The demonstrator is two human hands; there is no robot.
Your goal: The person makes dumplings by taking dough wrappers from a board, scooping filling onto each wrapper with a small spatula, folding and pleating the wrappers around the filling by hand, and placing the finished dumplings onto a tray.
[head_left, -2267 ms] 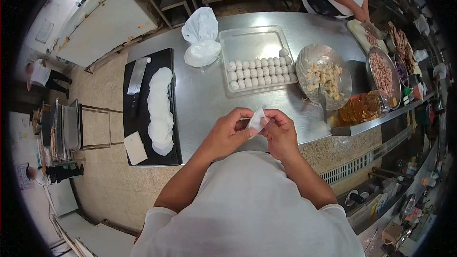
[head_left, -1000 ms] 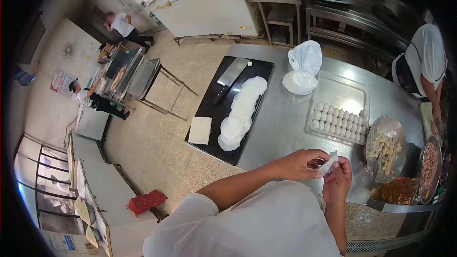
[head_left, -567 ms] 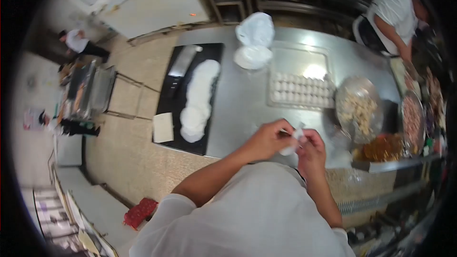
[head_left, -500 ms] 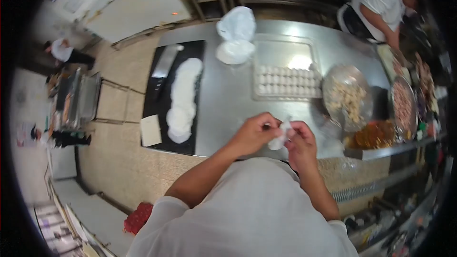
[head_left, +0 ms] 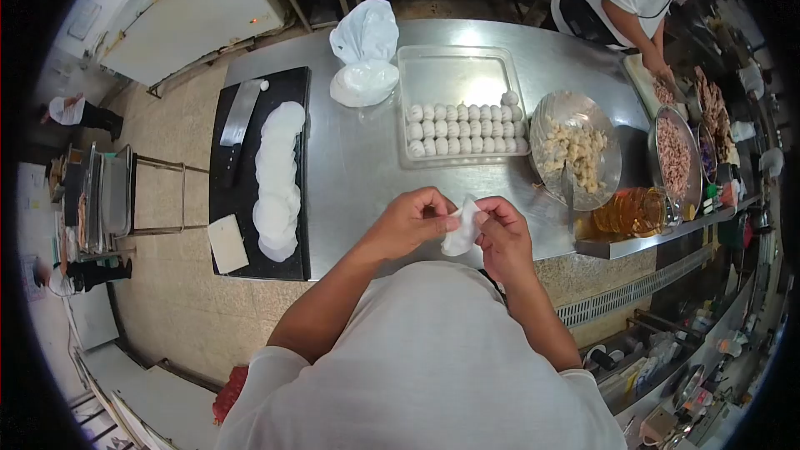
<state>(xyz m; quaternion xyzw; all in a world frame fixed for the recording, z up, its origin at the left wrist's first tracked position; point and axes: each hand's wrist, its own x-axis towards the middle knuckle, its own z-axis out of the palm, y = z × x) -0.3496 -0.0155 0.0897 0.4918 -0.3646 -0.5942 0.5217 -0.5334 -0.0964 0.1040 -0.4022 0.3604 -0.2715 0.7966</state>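
A white dumpling wrapper (head_left: 460, 237) hangs between my two hands, just over the front edge of the steel table, folded with its upper edge pinched. My left hand (head_left: 414, 221) grips its left side between thumb and fingers. On the other side, the closed fingers of my right hand (head_left: 505, 237) pinch it near the top. Whether filling lies inside cannot be seen. Beyond my hands, a clear plastic tray (head_left: 454, 77) holds rows of white dumplings (head_left: 463, 129). Right of it sits a metal bowl (head_left: 615, 154) of pale filling (head_left: 577, 150) with a utensil in it.
At left, a black board (head_left: 223, 237) carries overlapping wrappers (head_left: 277, 175), a cleaver (head_left: 240, 121) and a pale block (head_left: 227, 243). White plastic bags (head_left: 365, 54) stand behind. An oil bottle (head_left: 631, 212) and a bowl of chopped meat (head_left: 672, 154) lie right, near a co-worker (head_left: 625, 0).
The whole scene has shifted left in view as my head turned. Between my fingers the wrapper now shows more of its folded shape. Both hands still hold it.
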